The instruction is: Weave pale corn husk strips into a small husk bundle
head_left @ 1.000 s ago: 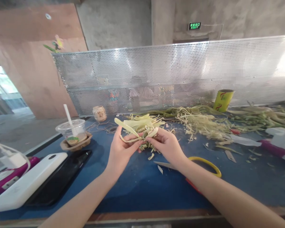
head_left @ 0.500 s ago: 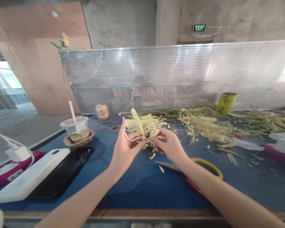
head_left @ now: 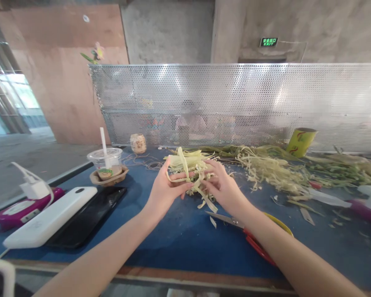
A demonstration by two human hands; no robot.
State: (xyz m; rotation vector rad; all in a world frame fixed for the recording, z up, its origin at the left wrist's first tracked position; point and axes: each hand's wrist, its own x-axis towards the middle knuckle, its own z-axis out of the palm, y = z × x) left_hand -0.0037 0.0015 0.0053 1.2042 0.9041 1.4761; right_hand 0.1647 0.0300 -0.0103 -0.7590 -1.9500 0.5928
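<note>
My left hand (head_left: 162, 187) pinches a pale green strip of dried husk (head_left: 183, 161) between thumb and fingers, with one piece standing up above the grip. A loose curled end (head_left: 208, 201) droops toward the table from the held husk. Just right of it is my right hand (head_left: 225, 185), its thumb and fingers apart; whether the fingertips touch the strip I cannot tell. Behind both hands lies a small heap of husk leaves (head_left: 191, 154), partly hidden. Scissors (head_left: 227, 219) with red and yellow handles lie partly under my right forearm.
Shredded husk (head_left: 266, 167) spreads across the back right beside a yellow-green tube (head_left: 301, 142). On the left are a plastic cup (head_left: 105, 154) with a straw, a white power bank (head_left: 49, 218), a black phone (head_left: 86, 216) and a purple power strip (head_left: 27, 210). A perforated metal screen (head_left: 160, 99) stands behind.
My right fingers have parted and moved slightly away from the husk, and a curled strip now hangs down between the hands. My left hand keeps its pinch. The whole view has shifted slightly.
</note>
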